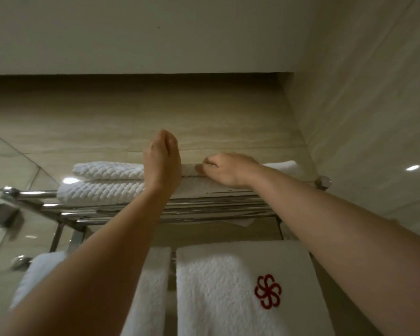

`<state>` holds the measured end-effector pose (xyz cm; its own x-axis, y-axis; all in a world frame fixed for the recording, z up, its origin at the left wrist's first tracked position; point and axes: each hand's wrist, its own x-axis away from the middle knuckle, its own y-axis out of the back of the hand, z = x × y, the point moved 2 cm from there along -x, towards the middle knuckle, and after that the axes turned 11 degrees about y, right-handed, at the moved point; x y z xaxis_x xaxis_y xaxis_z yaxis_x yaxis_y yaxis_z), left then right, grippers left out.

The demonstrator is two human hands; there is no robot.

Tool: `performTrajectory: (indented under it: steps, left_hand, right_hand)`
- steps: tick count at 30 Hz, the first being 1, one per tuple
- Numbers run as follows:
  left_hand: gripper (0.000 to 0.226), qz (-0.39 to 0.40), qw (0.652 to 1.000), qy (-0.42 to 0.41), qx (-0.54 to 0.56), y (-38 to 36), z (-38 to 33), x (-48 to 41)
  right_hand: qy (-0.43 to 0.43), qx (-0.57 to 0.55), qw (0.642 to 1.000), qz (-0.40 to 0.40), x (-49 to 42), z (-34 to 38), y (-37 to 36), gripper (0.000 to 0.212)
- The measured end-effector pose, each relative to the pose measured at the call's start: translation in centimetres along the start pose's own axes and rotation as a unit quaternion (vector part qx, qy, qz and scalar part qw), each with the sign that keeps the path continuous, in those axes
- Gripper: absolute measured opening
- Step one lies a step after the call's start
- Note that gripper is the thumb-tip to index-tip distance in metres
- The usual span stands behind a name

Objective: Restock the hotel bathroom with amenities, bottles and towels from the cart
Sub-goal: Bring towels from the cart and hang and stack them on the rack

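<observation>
A chrome towel rack (29,194) hangs high on the beige tiled wall. Two folded white waffle towels (102,180) lie stacked on its top shelf at the left. A flatter white towel (284,166) lies on the shelf at the right. My left hand (161,161) is raised in front of the stack with its fingers together, above the towels. My right hand (226,169) rests on the right towel and pinches its near edge with curled fingers. Below, a white towel with a red flower emblem (228,287) hangs over the lower bar, beside a narrower one (153,287).
A glass shower panel (7,238) with a metal fitting stands at the left. A side wall (374,117) closes the corner at the right. A lowered ceiling ledge (131,44) runs overhead. Another white towel (34,275) hangs at the lower left.
</observation>
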<state>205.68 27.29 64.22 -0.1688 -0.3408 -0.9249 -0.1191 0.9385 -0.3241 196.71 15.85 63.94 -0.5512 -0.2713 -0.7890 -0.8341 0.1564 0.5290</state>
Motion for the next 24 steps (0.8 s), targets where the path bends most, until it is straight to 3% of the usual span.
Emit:
performTrajectory:
  steps: [2,4,8,11,15,18,20,22,24]
  left_hand:
    - [0.019,-0.034,0.998,-0.015,0.054,1.5,0.2,0.1]
    - [0.013,-0.054,0.997,-0.052,0.015,3.0,1.0,0.7]
    - [0.023,-0.062,0.995,-0.051,-0.058,5.8,3.2,0.0]
    - [0.038,-0.043,0.992,-0.089,-0.082,7.4,3.8,-1.0]
    - [0.035,0.022,0.978,-0.130,-0.161,8.2,4.2,-1.8]
    - [0.030,0.148,0.959,-0.006,-0.243,7.0,5.1,-3.5]
    - [0.032,0.234,0.917,0.097,-0.308,6.0,5.2,-4.5]
    - [0.043,0.291,0.881,0.162,-0.336,5.4,5.0,-5.5]
    - [0.065,0.329,0.862,0.248,-0.295,5.0,4.8,-6.1]
  right_hand:
    - [0.013,0.000,1.000,0.008,-1.4,1.3,-0.3,0.046]
    - [0.027,-0.014,0.999,0.030,-2.9,2.6,-0.7,0.031]
    - [0.049,-0.064,0.995,0.052,-5.9,5.6,-1.6,0.028]
    - [0.053,-0.072,0.994,0.063,-8.0,6.9,-2.4,0.023]
    - [-0.005,-0.118,0.993,-0.010,-9.4,5.8,-3.1,0.041]
    - [-0.061,-0.219,0.971,-0.069,-9.9,4.1,-3.4,0.053]
    - [-0.089,-0.250,0.960,-0.092,-10.1,3.5,-3.4,0.056]
    - [-0.103,-0.268,0.952,-0.104,-10.2,3.1,-3.4,0.058]
    - [-0.113,-0.279,0.946,-0.123,-10.2,2.8,-3.3,0.057]
